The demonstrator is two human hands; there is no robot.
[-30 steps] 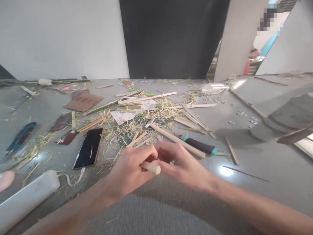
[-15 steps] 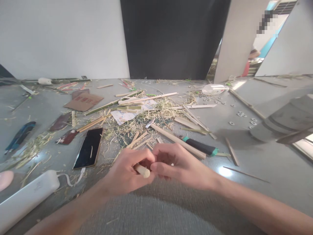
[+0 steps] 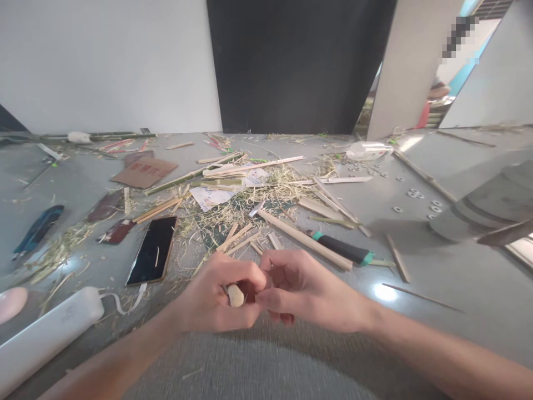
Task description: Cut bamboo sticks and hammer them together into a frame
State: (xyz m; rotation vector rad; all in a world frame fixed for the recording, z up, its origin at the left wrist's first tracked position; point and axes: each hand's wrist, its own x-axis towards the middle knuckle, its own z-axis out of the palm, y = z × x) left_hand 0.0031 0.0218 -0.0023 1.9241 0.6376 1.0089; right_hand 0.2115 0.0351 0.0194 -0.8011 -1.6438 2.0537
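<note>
Both my hands meet low in the middle of the view, over a grey table [image 3: 416, 266]. My left hand [image 3: 216, 300] is closed round a short pale wooden stick [image 3: 235, 295], whose rounded end pokes out between thumb and fingers. My right hand [image 3: 308, 291] is curled right against it, its fingertips pinched at the stick's end; what it grips there is hidden. Just beyond the hands lie bamboo strips [image 3: 306, 240] and a black knife with teal bands [image 3: 343, 250].
A black phone [image 3: 152, 250] lies left of the hands, a white power bank [image 3: 45, 333] with a cable nearer left. Straw shavings, cardboard [image 3: 144, 172], a blue cutter [image 3: 37, 229] and small white rings [image 3: 416, 194] litter the table. A grey cylinder [image 3: 487, 208] lies at right.
The stick has slid back into my left fist, so less of it shows. Both hands have drawn slightly closer together and nearer to me.
</note>
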